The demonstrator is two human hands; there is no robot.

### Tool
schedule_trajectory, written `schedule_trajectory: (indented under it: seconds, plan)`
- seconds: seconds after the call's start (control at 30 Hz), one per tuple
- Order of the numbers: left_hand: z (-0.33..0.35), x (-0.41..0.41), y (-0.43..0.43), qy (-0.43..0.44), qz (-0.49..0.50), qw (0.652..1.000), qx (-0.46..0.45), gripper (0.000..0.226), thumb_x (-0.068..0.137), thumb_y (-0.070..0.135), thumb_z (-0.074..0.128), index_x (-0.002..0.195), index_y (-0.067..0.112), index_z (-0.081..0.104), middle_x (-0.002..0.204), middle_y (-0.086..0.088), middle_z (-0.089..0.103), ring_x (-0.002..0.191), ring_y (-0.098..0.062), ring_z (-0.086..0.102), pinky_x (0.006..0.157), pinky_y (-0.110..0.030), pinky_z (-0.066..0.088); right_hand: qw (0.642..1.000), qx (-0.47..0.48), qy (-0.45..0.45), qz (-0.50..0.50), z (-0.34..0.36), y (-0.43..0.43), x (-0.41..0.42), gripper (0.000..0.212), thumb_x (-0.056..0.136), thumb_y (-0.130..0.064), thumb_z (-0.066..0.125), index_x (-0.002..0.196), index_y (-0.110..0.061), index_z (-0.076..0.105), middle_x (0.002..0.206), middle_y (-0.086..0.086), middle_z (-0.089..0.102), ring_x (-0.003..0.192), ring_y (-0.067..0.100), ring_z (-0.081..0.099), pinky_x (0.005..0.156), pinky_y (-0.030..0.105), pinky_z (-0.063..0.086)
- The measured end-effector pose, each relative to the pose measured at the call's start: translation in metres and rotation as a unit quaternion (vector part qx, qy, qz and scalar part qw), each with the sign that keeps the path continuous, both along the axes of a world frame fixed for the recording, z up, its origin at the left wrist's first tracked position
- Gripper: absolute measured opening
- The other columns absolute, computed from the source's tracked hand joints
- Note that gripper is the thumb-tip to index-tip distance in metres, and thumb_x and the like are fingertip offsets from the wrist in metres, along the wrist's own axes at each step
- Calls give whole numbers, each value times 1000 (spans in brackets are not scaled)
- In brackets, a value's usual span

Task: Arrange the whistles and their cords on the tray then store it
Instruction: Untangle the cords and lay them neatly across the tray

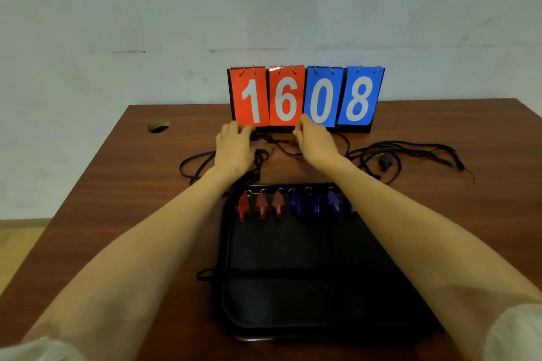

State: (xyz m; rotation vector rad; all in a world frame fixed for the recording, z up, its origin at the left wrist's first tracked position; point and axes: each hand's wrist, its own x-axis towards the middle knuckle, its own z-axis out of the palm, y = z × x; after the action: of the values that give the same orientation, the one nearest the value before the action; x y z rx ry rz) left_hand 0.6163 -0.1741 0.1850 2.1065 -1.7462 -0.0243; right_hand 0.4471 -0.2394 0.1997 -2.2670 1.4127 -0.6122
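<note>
A black tray (293, 302) lies on the near middle of a brown table (117, 184). Along its far edge sits a row of whistles: 3 red whistles (261, 206) on the left and blue whistles (315, 205) to their right, each with a small metal ring at its far end. At least 3 blue ones show; the right end of the row is hidden behind the right forearm.

Black cords (410, 152) lie off the tray, loose and tangled on the table between the tray and a scoreboard (305, 97). 1 bunch spreads to the far right, with a small dark clip among it; another loops out to the left of the left wrist, and more strands run between the 2 hands.

The left hand (234, 146) rests palm down on the cords just in front of the scoreboard's red cards, fingers curled; whether it grips a strand cannot be told. The right hand (311, 141) is at the foot of the cards where red meets blue, fingers pinched together over a cord, though the grip itself is hidden.

The scoreboard stands at the far edge, reading 1 6 in red and 0 8 in blue. A round hole (159, 125) is in the table at far left.
</note>
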Motion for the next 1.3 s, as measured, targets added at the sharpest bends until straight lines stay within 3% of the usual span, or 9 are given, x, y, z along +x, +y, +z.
schedule_trajectory:
  seconds: [0.07,0.13,0.27,0.47,0.7,0.83,1.03,1.13,1.3]
  plan:
    - [18,-14,-2,30,-44,994,-93,44,92,22,57,134,11,51,131,-12,52,125,-29,42,105,-40,34,997,-45,-38,46,26,10,-4,10,99,-16,45,98,-7,51,88,8,62,73,19,54,67,34,44]
    - [38,-26,-3,62,-112,986,-106,39,94,27,53,131,14,54,122,-5,60,118,-23,51,105,-42,34,991,-78,-65,91,51,21,-8,15,97,-17,49,103,-6,58,94,9,66,83,23,60,75,36,50]
    - [76,-36,7,97,-124,980,-119,27,98,27,46,98,12,68,70,10,56,73,-16,53,88,-42,41,980,-157,-50,111,93,38,-17,20,99,-16,44,101,-4,60,96,10,65,84,22,57,77,36,50]
    - [117,-12,34,-43,-35,994,-91,29,99,23,41,91,8,64,85,-9,64,85,-30,58,75,-34,36,971,-169,-166,-26,144,40,-53,18,97,-8,41,96,1,57,92,15,63,80,26,54,70,35,43]
    - [157,-14,56,-24,61,993,-97,31,100,21,40,109,7,66,104,-16,63,104,-35,52,79,-37,38,941,-197,-258,-101,195,55,-92,16,98,-10,43,99,-5,57,90,7,62,76,18,52,66,27,39]
    - [178,-25,68,67,54,987,-138,31,100,18,41,112,1,65,106,-17,65,101,-34,59,72,-31,39,945,-201,-232,-117,204,64,-109,15,97,-10,43,99,-5,57,91,10,64,75,20,53,67,36,45]
    - [173,-28,93,-16,61,991,-119,34,99,8,37,124,12,59,109,-15,63,104,-34,55,82,-38,41,966,-168,-159,-118,184,87,-136,15,97,-9,44,96,-4,58,89,12,65,71,21,52,64,35,44]
    - [153,-35,120,31,6,995,-99,37,97,6,38,130,9,54,115,-16,61,108,-33,57,87,-39,45,977,-129,-125,-115,161,102,-154,15,96,-9,46,96,-2,60,90,14,65,73,23,52,64,33,42]
    - [99,-39,162,109,-48,993,4,22,97,5,44,107,4,64,105,-11,64,99,-27,61,79,-28,42,992,-76,-31,-100,106,134,-193,16,93,-7,53,96,-5,68,96,12,71,87,28,64,72,31,45]
